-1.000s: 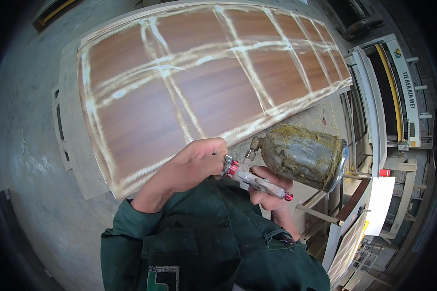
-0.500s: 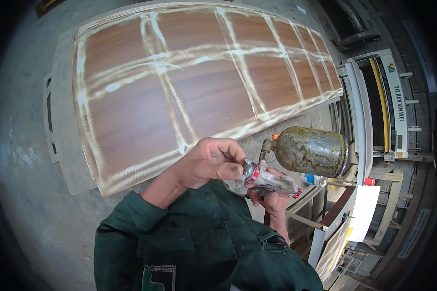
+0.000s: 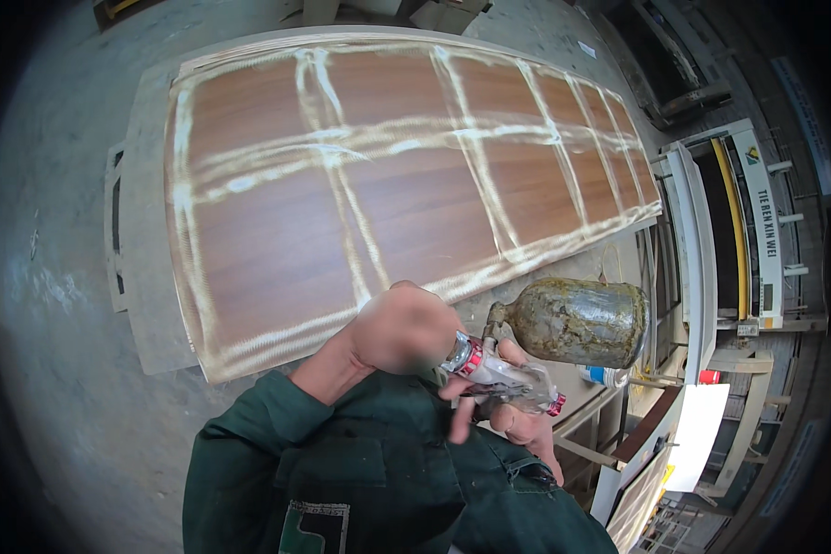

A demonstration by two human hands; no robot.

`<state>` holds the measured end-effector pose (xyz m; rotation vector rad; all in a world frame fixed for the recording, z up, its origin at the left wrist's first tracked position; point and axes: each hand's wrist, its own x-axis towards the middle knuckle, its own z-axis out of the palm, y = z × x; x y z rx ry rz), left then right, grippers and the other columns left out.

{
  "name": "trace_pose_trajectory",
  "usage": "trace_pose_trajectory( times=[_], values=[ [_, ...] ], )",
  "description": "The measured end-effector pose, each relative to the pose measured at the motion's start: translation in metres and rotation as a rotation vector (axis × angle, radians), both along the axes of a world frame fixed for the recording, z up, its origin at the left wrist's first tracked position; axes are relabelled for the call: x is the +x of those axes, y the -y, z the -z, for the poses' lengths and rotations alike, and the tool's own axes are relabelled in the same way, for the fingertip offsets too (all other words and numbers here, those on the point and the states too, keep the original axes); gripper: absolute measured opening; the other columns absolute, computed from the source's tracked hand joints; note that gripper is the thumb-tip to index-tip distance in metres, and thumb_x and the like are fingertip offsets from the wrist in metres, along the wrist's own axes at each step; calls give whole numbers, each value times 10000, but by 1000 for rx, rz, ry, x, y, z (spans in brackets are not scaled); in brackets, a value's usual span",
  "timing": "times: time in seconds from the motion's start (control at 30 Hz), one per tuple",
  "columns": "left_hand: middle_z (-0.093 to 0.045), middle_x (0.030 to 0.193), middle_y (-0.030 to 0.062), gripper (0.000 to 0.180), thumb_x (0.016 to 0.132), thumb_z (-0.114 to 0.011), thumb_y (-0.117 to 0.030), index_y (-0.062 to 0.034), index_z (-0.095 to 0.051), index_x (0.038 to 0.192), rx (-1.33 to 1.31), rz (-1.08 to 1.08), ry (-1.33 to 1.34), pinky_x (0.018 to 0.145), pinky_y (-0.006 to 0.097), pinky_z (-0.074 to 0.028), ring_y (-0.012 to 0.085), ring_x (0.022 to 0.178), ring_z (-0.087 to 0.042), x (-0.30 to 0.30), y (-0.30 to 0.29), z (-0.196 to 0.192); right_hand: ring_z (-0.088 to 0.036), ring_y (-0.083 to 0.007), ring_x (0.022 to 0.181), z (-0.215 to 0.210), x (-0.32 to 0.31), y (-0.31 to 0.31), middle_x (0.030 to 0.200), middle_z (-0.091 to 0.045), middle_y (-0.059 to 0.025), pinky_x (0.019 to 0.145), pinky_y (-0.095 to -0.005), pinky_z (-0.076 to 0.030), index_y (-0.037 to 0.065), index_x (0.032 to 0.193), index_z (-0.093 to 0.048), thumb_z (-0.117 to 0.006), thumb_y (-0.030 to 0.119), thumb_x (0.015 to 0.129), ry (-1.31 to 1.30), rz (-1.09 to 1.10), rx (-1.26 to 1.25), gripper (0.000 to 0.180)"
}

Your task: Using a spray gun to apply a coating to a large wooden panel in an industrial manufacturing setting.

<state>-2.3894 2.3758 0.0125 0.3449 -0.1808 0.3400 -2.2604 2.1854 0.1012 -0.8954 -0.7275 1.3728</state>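
Observation:
A spray gun [image 3: 512,377] with a silvery nozzle and red rings is in front of my chest. Fixed to it is a large bottle-shaped cup [image 3: 582,321], grey and streaked with dried yellowish residue, lying nearly level toward the right. My right hand [image 3: 523,425] is closed around the gun's body from below, with a couple of fingers reaching past it. Just left of the nozzle, and seemingly touching it, is my left hand [image 3: 402,325]. Its fingers are smeared, so their pose does not show.
Beyond my hands lies a stack of brown wood-grain panels [image 3: 415,198], the top one crossed by whitish bands. At the right stand a white-and-black machine [image 3: 757,222] with a yellow strip, a blue-and-white can [image 3: 607,376] and a bright white sheet [image 3: 697,434].
The bottle-shaped cup and gun have tilted slightly and sit a little lower in view. My left hand has turned at the nozzle. The whole scene has shifted down and right.

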Motion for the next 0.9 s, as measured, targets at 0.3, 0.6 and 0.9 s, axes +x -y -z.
trace_pose_trajectory(
  times=[0.3, 0.6, 0.9],
  values=[
    [-769, 939, 80, 176, 950, -704, -157, -12, -782, 1010, 696, -681, -1195, 858, 356, -550, 206, 878, -711, -66, -8, 101, -563, -94, 554, -15, -2, -61, 1193, -699, -179, 516, -240, -472, 35, 1654, -288, -688, 304, 1040, 607, 278, -251, 780],
    [-541, 1456, 226, 452, 1002, -601, -373, -26, -632, 1288, 1360, -1137, -2479, 1161, 597, -279, 420, 1406, -426, -220, -8, 224, -479, -94, 460, 10, 11, -111, 596, -549, -8, 435, -270, -350, 17, 957, -655, -674, 460, 1043, 799, 383, -439, 452],
    [-530, 1470, 210, 492, 991, -608, -345, -5, -579, 1345, 1287, -1138, -2593, 1161, 587, -280, 418, 1418, -408, -217, -14, 241, -456, -79, 429, 26, 52, -176, 566, -511, 11, 401, -253, -307, 46, 928, -662, -663, 439, 1053, 860, 504, -519, 412]
  ],
)
